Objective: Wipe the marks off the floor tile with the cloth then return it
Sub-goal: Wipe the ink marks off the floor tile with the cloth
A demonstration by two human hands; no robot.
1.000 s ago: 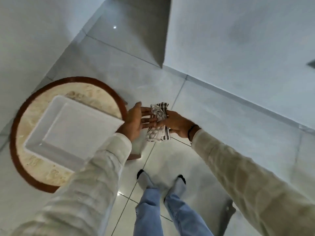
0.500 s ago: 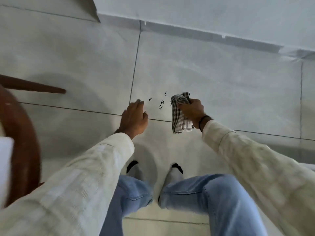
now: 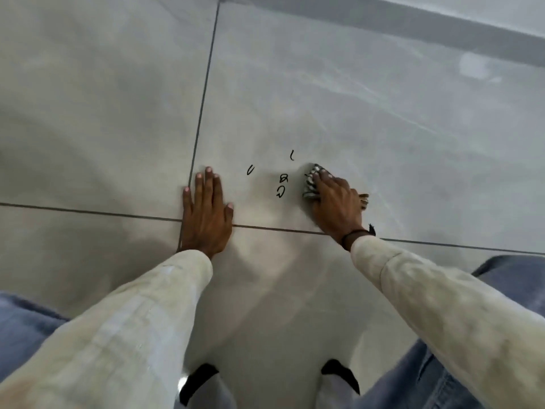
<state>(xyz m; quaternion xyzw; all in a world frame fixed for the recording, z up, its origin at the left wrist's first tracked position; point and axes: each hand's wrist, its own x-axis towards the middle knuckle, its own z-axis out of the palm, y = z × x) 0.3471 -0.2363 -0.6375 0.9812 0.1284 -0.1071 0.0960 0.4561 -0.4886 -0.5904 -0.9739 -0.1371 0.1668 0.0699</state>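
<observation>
Several black pen marks [image 3: 282, 184] sit on a glossy grey floor tile [image 3: 354, 113]. My right hand [image 3: 336, 206] presses a checked black-and-white cloth [image 3: 309, 183] flat onto the tile just right of the marks; most of the cloth is hidden under the palm, with a frayed edge showing at the right. My left hand [image 3: 206, 215] lies flat on the floor with fingers spread, over the grout crossing, left of the marks, holding nothing.
A grey skirting strip [image 3: 413, 28] runs along the wall at the top right. My knees in blue jeans [image 3: 507, 290] flank the arms, and my socked feet [image 3: 200, 382] are at the bottom. Grout lines [image 3: 203, 84] cross near the left hand.
I have crouched lower and the view has closed in on the floor. The right hand brought the cloth down onto the tile beside the marks, and the left hand planted flat on the floor.
</observation>
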